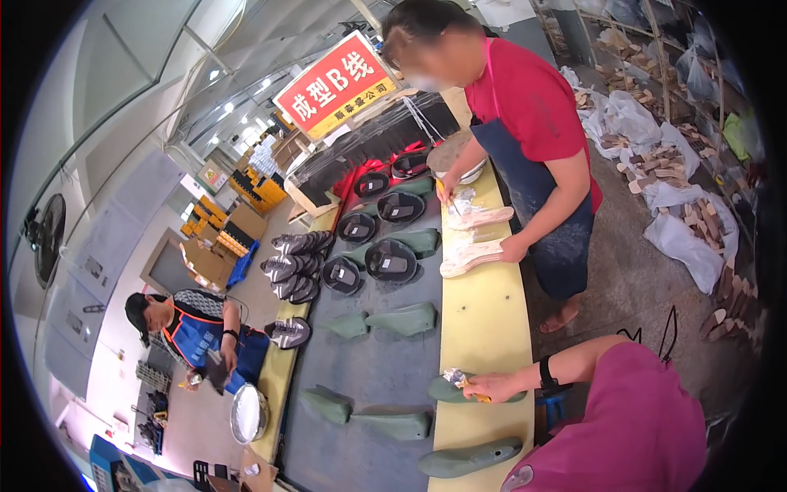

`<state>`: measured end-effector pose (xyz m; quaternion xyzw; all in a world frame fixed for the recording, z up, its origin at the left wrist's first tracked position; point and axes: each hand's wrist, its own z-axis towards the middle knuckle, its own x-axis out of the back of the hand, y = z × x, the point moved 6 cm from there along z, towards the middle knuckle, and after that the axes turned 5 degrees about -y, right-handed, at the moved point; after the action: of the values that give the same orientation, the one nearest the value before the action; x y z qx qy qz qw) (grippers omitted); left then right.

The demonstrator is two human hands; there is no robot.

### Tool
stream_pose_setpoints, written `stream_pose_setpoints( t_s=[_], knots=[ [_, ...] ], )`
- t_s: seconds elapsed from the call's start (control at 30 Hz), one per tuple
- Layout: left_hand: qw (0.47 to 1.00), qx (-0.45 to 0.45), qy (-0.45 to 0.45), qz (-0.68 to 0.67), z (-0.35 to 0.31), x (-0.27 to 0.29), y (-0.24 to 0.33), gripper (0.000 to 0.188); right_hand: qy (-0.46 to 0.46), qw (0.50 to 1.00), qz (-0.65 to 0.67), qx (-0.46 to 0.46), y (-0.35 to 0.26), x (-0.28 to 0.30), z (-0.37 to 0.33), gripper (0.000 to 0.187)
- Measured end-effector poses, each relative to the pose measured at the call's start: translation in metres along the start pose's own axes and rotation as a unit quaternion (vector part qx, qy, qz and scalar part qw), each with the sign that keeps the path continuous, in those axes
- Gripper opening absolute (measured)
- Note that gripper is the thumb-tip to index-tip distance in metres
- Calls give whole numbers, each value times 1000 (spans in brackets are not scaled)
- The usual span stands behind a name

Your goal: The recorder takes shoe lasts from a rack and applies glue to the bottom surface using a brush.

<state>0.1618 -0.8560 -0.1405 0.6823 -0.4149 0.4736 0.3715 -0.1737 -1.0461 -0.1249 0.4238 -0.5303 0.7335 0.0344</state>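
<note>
Over the yellow ledge [484, 328], your right hand [489, 387] is curled closed around a brush [454, 378], its whitened head pointing left, and right beneath lies a green last [443, 390]; whether they touch, I can't tell. Nor can I tell your left hand's state. Just nearer rests a second last [471, 459]. Across the grey belt [344, 369] sit paired lasts [402, 320]; beyond, a blue-aproned co-worker [205, 340] grips a dark shoe [216, 371] near a white bowl [262, 422].

Head view: one wide fisheye, set high at near right, facing down along the long, flat grey tabletop [384, 365] toward the far rectangular red-and-yellow sign [334, 85]; magenta cloth garment [631, 418] closest.
</note>
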Motion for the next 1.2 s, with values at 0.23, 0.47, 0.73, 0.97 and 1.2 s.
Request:
stream_pose_setpoints(
  t_s=[0.23,0.47,0.73,0.97,1.2],
  knots=[
    [923,-128,251,261,52,-146,-99,59,-12,999,37,38,-7,-21,10,31],
    [970,-69,215,-88,17,-55,-27,54,-72,989,99,88,-54,-55,0,30],
    [945,14,-9,-328,5,-21,135,82,-6,989,115,95,-81,-72,-11,27],
    [732,-30,-70,-677,-23,-21,100,89,-29,982,146,112,-96,-78,-12,25],
    [876,59,28,-478,-24,-27,42,72,-69,966,186,167,-121,-109,3,20]
  ],
)
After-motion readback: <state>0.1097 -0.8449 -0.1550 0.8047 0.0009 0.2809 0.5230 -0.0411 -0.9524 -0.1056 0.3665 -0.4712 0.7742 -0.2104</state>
